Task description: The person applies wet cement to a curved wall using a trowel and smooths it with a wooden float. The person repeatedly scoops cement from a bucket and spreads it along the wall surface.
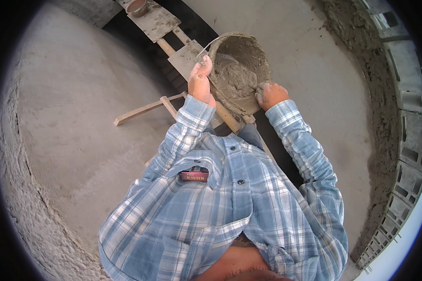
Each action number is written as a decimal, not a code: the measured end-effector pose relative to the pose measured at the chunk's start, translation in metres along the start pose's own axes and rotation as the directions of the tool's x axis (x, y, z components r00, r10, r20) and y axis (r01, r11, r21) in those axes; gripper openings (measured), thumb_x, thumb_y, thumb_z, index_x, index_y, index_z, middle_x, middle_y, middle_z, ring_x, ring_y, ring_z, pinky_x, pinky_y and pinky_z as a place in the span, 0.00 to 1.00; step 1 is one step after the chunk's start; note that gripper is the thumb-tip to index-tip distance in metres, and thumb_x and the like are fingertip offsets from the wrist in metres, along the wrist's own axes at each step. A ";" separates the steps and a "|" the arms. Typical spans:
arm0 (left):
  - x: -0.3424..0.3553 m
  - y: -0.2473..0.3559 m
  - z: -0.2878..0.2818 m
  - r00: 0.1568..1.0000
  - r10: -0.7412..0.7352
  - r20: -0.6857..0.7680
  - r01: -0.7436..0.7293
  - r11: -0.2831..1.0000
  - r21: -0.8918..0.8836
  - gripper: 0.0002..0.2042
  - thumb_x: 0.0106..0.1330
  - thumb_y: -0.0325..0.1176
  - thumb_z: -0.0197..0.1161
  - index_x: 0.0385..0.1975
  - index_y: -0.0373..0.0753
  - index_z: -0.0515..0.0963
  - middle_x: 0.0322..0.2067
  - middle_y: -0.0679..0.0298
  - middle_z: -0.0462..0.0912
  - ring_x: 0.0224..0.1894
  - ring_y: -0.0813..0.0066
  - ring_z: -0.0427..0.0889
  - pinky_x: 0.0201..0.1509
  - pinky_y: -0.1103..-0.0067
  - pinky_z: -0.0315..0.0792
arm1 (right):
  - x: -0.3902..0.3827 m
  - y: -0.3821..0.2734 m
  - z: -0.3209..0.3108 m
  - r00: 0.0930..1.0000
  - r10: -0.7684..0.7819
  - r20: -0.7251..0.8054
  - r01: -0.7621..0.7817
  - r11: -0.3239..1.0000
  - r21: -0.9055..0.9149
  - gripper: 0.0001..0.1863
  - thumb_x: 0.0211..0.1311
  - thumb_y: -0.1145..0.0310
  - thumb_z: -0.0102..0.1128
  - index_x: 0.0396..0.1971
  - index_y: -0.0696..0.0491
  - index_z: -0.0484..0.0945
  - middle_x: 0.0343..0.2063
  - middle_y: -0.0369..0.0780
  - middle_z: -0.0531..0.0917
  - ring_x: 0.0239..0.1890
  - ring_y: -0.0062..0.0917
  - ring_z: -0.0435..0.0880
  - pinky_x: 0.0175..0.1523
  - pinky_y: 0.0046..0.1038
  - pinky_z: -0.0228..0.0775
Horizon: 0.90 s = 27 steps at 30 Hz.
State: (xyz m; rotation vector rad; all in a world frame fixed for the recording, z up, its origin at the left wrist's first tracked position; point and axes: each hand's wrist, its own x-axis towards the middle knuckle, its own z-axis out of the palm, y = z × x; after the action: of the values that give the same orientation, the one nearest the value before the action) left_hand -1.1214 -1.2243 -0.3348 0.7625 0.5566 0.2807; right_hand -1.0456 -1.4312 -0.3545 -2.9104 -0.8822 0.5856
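A bucket (257, 52) caked with mortar is tipped so that its mouth faces me. Wet grey mortar (234, 78) lies inside it. My left hand (201, 82) is closed at the bucket's left rim, its thumb up beside the wire handle (206, 46); its other fingers are partly hidden. On the opposite side, my right hand (271, 95) is curled into a grip at the lower right of the bucket's mouth. What it grips is hidden by the fingers and the mortar smears.
Beneath the bucket runs a narrow scaffold of boards (185, 56) and wooden poles (227, 117). Farther along it sits a small reddish bowl (137, 8). A wooden crosspiece (138, 114) juts left. Smooth plastered walls flank both sides, with hollow blocks (410, 126) at far right.
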 end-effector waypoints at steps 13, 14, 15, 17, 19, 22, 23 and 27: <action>-0.005 0.030 -0.004 0.998 -0.055 0.036 0.062 0.966 -0.250 0.19 0.76 0.41 0.53 0.56 0.33 0.70 0.53 0.56 0.78 0.54 0.62 0.79 0.60 0.65 0.75 | -0.042 0.026 -0.134 0.997 0.000 -0.079 0.032 0.911 0.411 0.21 0.58 0.54 0.64 0.41 0.57 0.85 0.33 0.48 0.87 0.38 0.42 0.85 0.48 0.39 0.75; -0.007 0.032 -0.004 0.999 -0.037 -0.005 0.035 0.971 -0.238 0.18 0.76 0.41 0.53 0.56 0.33 0.71 0.52 0.56 0.78 0.54 0.62 0.79 0.60 0.65 0.75 | -0.043 0.028 -0.161 0.995 -0.023 -0.097 0.060 0.913 0.404 0.22 0.58 0.53 0.64 0.41 0.59 0.85 0.31 0.48 0.86 0.35 0.39 0.85 0.44 0.37 0.76; -0.010 0.035 -0.008 0.998 -0.018 -0.052 0.006 0.976 -0.219 0.18 0.76 0.41 0.53 0.55 0.34 0.71 0.52 0.57 0.78 0.54 0.63 0.79 0.60 0.65 0.75 | -0.042 0.028 -0.184 0.992 -0.051 -0.113 0.092 0.910 0.405 0.23 0.59 0.53 0.65 0.41 0.60 0.85 0.29 0.47 0.86 0.32 0.36 0.85 0.41 0.35 0.77; -0.017 0.039 -0.015 0.994 0.010 -0.109 -0.033 0.977 -0.210 0.17 0.76 0.41 0.54 0.54 0.34 0.71 0.52 0.57 0.78 0.54 0.64 0.79 0.60 0.66 0.74 | -0.043 0.026 -0.234 0.997 -0.054 -0.051 0.073 0.846 0.529 0.23 0.61 0.54 0.64 0.40 0.62 0.84 0.25 0.43 0.84 0.27 0.28 0.83 0.34 0.30 0.75; -0.025 0.048 -0.023 0.990 0.041 -0.136 -0.069 0.975 -0.210 0.17 0.75 0.41 0.55 0.53 0.34 0.72 0.52 0.58 0.78 0.54 0.64 0.79 0.60 0.66 0.74 | -0.037 0.042 -0.268 0.995 -0.067 -0.071 0.097 0.743 0.662 0.22 0.63 0.55 0.63 0.39 0.62 0.83 0.24 0.41 0.83 0.25 0.21 0.81 0.31 0.27 0.73; -0.023 0.039 -0.050 0.983 0.054 -0.175 -0.085 0.981 -0.176 0.19 0.75 0.42 0.54 0.57 0.34 0.71 0.55 0.57 0.77 0.57 0.62 0.77 0.64 0.65 0.71 | -0.005 0.102 -0.303 0.999 -0.045 0.031 0.002 0.599 0.801 0.19 0.66 0.56 0.60 0.38 0.60 0.83 0.22 0.38 0.81 0.21 0.19 0.78 0.27 0.25 0.70; -0.025 0.037 -0.062 0.980 0.059 -0.191 -0.091 0.983 -0.162 0.21 0.75 0.43 0.54 0.58 0.34 0.71 0.56 0.56 0.77 0.59 0.62 0.76 0.65 0.64 0.70 | 0.012 0.130 -0.309 0.995 -0.031 0.091 -0.059 0.558 0.828 0.18 0.66 0.56 0.59 0.37 0.59 0.83 0.22 0.38 0.81 0.20 0.19 0.77 0.26 0.24 0.69; -0.042 0.037 -0.125 0.941 0.069 -0.330 -0.109 0.989 -0.104 0.24 0.75 0.45 0.54 0.61 0.32 0.69 0.59 0.54 0.75 0.61 0.60 0.75 0.65 0.62 0.70 | 0.022 0.171 -0.327 0.917 0.273 -0.291 -0.048 0.799 0.599 0.19 0.65 0.55 0.58 0.33 0.58 0.83 0.23 0.39 0.82 0.24 0.22 0.81 0.32 0.26 0.72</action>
State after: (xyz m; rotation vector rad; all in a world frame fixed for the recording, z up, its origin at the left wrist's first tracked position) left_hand -1.2283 -1.1451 -0.3661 0.6272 0.8111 0.5265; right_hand -0.8186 -1.5411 -0.0842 -2.4080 -0.3179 0.2375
